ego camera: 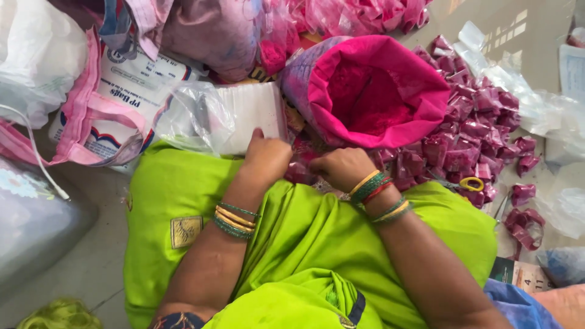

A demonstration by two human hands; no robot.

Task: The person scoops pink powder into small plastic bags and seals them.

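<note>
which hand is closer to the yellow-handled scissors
Right. The right hand lies just left of the scissors, among the pink packets; the left hand is farther left, by the stack of clear bags.

From where I'm watching, the small pink packets are glossy, crinkly plastic. The powder in the open pink sack looks matt and dusty. The green cloth is smooth with a slight sheen, and the bangles shine like metal or glass.
</note>
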